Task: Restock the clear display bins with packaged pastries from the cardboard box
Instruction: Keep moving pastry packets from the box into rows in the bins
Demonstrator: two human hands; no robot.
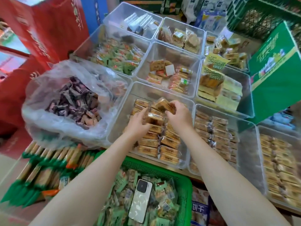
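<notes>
Nearest me, a green plastic basket (187, 190) holds small green-wrapped snack packets (164, 198), with a white phone (140, 202) lying face down on top of them. To its left, long green-ended biscuit packs (48, 167) lie in a row. Beyond these, at left, a clear plastic bag (53, 126) sits open, filled with dark purple-wrapped sweets (76, 101). Red cartons (48, 30) stand at far left, blurred. At far right a green printed carton (276, 70) leans tilted, and behind it a dark green crate (254, 18) is partly visible. A blue packet (199, 211) lies just right of the basket.
</notes>
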